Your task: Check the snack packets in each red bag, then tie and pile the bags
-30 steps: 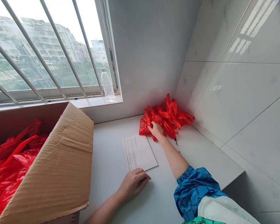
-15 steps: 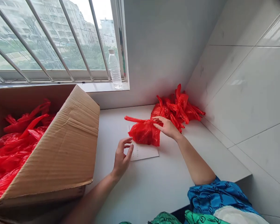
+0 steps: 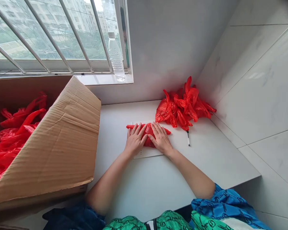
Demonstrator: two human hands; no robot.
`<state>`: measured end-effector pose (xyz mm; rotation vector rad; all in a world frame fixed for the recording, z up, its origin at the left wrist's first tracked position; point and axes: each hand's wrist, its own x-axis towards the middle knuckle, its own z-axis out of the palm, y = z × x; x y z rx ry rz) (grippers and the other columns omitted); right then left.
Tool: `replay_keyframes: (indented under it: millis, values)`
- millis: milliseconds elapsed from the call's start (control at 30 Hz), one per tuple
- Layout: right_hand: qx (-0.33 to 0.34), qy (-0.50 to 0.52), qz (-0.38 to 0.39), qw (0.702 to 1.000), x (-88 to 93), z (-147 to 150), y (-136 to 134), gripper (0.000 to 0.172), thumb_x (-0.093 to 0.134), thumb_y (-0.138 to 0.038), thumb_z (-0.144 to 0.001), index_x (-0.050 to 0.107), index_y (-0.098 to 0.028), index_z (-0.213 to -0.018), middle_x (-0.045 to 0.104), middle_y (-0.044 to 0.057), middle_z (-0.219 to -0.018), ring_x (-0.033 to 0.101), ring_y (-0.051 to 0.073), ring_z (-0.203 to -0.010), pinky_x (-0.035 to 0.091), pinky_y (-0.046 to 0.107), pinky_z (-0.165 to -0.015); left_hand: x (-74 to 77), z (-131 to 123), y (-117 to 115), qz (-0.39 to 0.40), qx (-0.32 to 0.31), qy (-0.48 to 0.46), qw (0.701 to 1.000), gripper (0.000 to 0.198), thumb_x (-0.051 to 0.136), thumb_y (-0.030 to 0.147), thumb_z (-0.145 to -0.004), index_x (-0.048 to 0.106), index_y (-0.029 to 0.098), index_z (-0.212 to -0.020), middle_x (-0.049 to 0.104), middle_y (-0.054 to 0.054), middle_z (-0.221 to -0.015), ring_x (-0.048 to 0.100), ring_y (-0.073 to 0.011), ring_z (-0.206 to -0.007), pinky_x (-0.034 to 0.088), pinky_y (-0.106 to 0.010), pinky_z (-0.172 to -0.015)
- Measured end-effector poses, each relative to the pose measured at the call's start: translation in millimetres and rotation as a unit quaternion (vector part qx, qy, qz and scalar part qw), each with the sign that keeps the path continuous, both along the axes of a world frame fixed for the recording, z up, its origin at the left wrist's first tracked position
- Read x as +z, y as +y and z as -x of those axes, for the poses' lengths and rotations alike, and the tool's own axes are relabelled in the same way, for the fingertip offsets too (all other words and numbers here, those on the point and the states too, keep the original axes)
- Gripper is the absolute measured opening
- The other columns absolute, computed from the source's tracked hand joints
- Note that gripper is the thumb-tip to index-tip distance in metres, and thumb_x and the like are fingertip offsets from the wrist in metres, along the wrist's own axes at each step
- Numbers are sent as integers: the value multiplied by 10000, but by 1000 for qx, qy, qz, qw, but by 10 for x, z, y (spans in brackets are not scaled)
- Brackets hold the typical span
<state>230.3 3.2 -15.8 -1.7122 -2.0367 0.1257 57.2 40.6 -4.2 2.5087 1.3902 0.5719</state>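
A knotted red plastic bag (image 3: 148,130) lies on a white sheet of paper (image 3: 147,154) on the white tabletop. My left hand (image 3: 135,139) rests flat on the bag's left part, fingers stretched forward. On its right part lies my right hand (image 3: 161,139), palm down with fingers extended. The thumbs almost meet over the middle. Both hands cover much of the bag, and what it contains is hidden. The bag's twisted ends stick out to either side of the hands.
Several tied red bags (image 3: 182,107) are heaped against the wall, with a pen (image 3: 188,138) just in front. At left stands an open cardboard box (image 3: 60,140) holding more red bags (image 3: 16,134). A clear bottle (image 3: 116,59) stands on the sill of the barred window.
Both hands have come down flat onto the red bag, my left one moving in from beside it. The bag looks flatter. The pen by the heap has come into sight.
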Motion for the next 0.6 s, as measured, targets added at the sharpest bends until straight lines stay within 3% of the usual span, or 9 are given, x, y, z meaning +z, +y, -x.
replay_keyframes:
  millis: [133,367,600]
  values:
    - [10,4,39,999,-108,-32,-14,688,240,-556,-1027,181,-160,-1586,182,67,-1646,119,230,-1530,146,468,-1237,-101,58,-13,30,7,18,999,552,270,495,-1029,280,321,-1552,246,-20,-1628,187,-270,-1518,159,-553,-1212]
    - [26,-11,36,999,-140,-52,-2,821,371,-659,-957,180,-166,-1586,211,82,-1637,144,248,-1525,115,479,-1240,-100,40,-31,47,19,26,998,562,270,496,-1028,284,298,-1553,237,-15,-1627,178,-258,-1521,131,-557,-1220]
    - [24,-10,42,999,-137,-48,-5,789,379,-642,-962,211,-182,-1580,231,85,-1631,168,251,-1520,125,479,-1236,-109,39,-25,50,22,22,998,550,282,486,-1026,308,304,-1544,259,-18,-1621,189,-259,-1517,125,-571,-1214]
